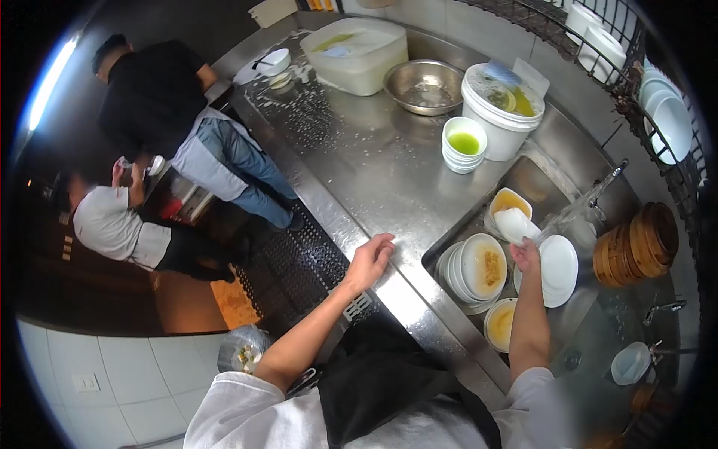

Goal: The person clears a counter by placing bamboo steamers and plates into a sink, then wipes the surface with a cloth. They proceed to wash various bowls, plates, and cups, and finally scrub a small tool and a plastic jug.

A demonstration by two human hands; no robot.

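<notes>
My right hand [526, 256] reaches over the sink and grips a small white bowl [515, 226] by its edge, tilted beside running water. Just behind it sits a square white bowl [511, 202] with orange-yellow liquid. A stack of white plates [458, 273] with food scraps on top lies to the left, and a white oval plate [557, 271] to the right. Nearer me is a round bowl [499, 326] with yellow residue. My left hand [370, 262] hovers by the counter's front edge, fingers loosely bent and apart, holding nothing.
On the steel counter [359, 172] stand stacked bowls with green liquid [464, 144], a white bucket [499, 123], a metal basin [424, 88] and a plastic tub [355, 60]. Bamboo steamers [636, 245] are right of the sink. Two people work at the left.
</notes>
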